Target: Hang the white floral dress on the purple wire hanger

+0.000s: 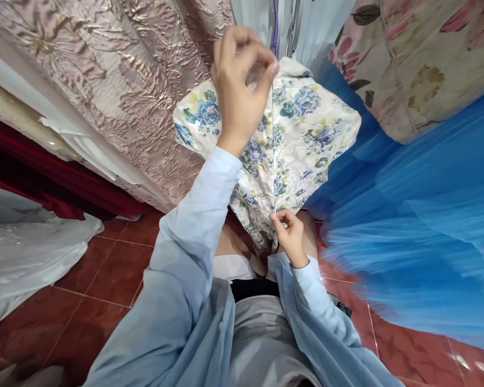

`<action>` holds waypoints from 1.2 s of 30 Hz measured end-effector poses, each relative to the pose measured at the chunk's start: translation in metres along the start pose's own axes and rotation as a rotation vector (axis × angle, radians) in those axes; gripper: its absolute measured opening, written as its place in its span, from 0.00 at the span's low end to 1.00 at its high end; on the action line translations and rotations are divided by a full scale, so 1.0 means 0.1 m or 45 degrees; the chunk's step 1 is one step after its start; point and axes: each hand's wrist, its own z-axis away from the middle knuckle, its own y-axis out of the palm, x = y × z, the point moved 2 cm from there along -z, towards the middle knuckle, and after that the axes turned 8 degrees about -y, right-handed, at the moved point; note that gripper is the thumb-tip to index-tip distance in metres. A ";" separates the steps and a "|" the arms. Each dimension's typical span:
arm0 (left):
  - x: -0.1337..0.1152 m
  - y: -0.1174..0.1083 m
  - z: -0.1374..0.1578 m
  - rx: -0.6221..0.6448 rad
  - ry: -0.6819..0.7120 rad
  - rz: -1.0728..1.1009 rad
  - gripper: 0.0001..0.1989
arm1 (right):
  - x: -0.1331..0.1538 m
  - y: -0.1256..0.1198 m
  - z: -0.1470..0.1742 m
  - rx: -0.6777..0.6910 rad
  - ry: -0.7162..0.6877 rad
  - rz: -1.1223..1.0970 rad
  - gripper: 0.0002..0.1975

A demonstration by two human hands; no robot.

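Observation:
A white short-sleeved blouse (302, 129) with blue flowers and green leaves hangs in front of me, its collar at the top and a straight zip-like line running down its middle. My left hand (242, 80) is raised over the upper part, thumb and fingertips pinched at the neck end of that line. Whether a small pull tab sits in the pinch is hidden. Lower down, my right hand (290, 231) pinches the fabric at the bottom of the same line. Below it, the cloth gathers between my knees. A purple hanger (275, 27) shows above the collar.
Pink embossed fabric (145, 80) hangs close on the left, with dark red cloth (64, 177) and white sheer cloth (32, 258) beyond. Blue tulle (419, 215) and a floral garment (419, 64) crowd the right side. The floor has red tiles (105, 274).

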 end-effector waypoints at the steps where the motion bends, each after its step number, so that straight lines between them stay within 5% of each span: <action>1: 0.00 0.00 -0.04 0.022 0.008 0.024 0.19 | -0.02 0.00 0.00 0.016 0.006 -0.004 0.15; 7: -0.18 -0.16 0.06 0.344 -0.288 0.173 0.14 | 0.20 -0.07 -0.23 -0.072 -0.033 -0.107 0.14; 13: -0.24 -0.23 0.09 0.522 -0.163 0.062 0.02 | 1.03 -0.03 -1.44 0.013 -0.491 -0.281 0.21; 18: -0.20 -0.30 0.10 0.663 -0.217 0.075 0.07 | 1.13 0.10 -2.22 0.158 -0.567 -0.303 0.25; 22: -0.10 -0.35 0.14 0.701 -0.307 0.093 0.10 | 1.00 0.08 -2.31 0.228 -0.553 -0.352 0.28; 27: -0.21 -0.37 0.14 0.683 -0.138 0.024 0.09 | 0.95 0.06 -2.31 0.277 -0.493 -0.370 0.28; 36: -0.43 -0.26 0.18 0.398 -0.227 0.017 0.03 | 0.99 0.16 -2.15 0.016 -0.753 -0.279 0.27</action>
